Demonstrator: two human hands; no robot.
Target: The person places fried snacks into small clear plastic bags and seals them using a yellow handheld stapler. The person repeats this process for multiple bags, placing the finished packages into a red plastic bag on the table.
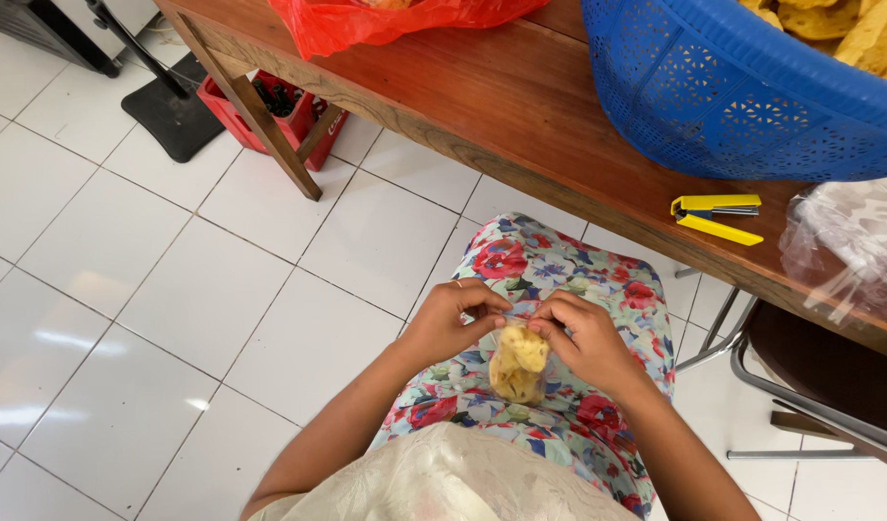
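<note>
A small clear plastic bag of yellow chips (518, 364) is hanging over the person's lap, above a floral skirt (559, 280) printed in red, pink and blue. Both hands are pinching the bag's top edge: the left hand (453, 320) is gripping it from the left with thumb and fingers closed on the plastic, and the right hand (583, 338) is grasping it from the right in the same way, the two sets of fingertips nearly meeting over the bag's mouth.

Beyond the knees, a long wooden table (501, 106) is running diagonally across the view. On it, a yellow stapler (716, 217) is lying near the front edge, just below a large blue perforated plastic basket (733, 96) that is holding more yellow chips (848, 29). To the right of the stapler, a bundle of crumpled clear plastic bags (839, 246) is sitting at the table's edge. At the far end a red plastic bag (366, 24) is resting on the tabletop. Under the table, a red crate (270, 111) is standing on the white tiled floor (125, 289), and a metal-framed chair (800, 386) is showing at the right.
</note>
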